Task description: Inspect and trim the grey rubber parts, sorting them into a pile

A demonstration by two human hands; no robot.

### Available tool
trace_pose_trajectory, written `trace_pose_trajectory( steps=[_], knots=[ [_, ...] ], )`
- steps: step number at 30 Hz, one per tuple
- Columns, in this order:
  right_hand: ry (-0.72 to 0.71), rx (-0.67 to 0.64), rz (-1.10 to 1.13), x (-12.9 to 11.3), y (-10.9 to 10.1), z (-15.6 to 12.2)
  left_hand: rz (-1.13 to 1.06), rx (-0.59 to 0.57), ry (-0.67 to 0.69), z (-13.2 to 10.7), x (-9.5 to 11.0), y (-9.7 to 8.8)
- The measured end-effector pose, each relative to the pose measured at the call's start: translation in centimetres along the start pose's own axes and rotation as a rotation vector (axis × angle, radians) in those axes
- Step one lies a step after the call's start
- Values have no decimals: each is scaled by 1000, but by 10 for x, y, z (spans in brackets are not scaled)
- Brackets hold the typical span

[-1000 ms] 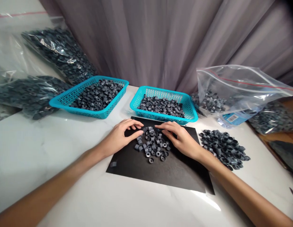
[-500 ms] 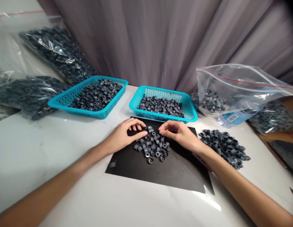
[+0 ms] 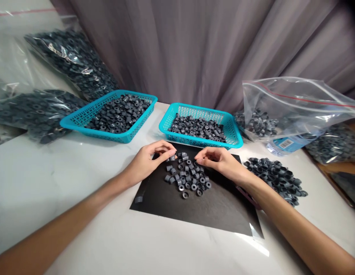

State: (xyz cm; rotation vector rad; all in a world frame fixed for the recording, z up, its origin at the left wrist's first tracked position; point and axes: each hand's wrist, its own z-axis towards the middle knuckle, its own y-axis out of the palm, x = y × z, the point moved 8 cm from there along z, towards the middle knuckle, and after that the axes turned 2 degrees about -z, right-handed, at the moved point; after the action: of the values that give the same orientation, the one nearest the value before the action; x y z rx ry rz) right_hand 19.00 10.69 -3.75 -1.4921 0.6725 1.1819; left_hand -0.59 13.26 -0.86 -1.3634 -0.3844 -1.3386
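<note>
A small heap of dark grey ring-shaped parts [image 3: 188,176] lies on a black mat [image 3: 211,206] on the white table. My left hand [image 3: 148,160] rests at the heap's left edge, thumb and forefinger pinched on one grey ring at its far corner. My right hand [image 3: 220,162] hovers at the heap's right edge, fingers curled into a pinch; what they hold is too small to name. One stray ring [image 3: 138,199] sits at the mat's left corner.
Two turquoise baskets [image 3: 80,121] [image 3: 233,133] holding grey rings stand behind the mat. A loose pile of rings [image 3: 276,179] lies to the right. Clear zip bags of rings sit at left [image 3: 36,110] and right [image 3: 292,107]. A grey curtain hangs behind.
Both hands went from lying spread on the heap to pinching at its far edges. The heap is slightly more scattered.
</note>
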Motion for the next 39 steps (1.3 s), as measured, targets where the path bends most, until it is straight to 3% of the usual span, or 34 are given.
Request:
trace_pose_trajectory(
  steps=[5, 8, 12, 14, 17, 23, 39],
  knots=[
    [-52, 19, -101, -1, 1, 0, 15, 26, 14, -4, 4, -2],
    [-80, 96, -175, -7, 0, -4, 27, 21, 13, -5, 6, -1],
    [-222, 321, -308, -36, -4, -18, 34, 12, 16, -6, 9, 1],
    [-327, 360, -365, -53, 2, -25, 20, -7, 22, -6, 10, 4],
    [-369, 318, -384, -63, 16, -28, -38, -30, 26, -6, 13, 10],
    [-305, 331, -357, -63, 31, -27, -161, -64, 25, -10, 22, 24],
    [-321, 233, -351, -63, 28, -24, -322, -33, -73, -10, 11, 20]
  ],
)
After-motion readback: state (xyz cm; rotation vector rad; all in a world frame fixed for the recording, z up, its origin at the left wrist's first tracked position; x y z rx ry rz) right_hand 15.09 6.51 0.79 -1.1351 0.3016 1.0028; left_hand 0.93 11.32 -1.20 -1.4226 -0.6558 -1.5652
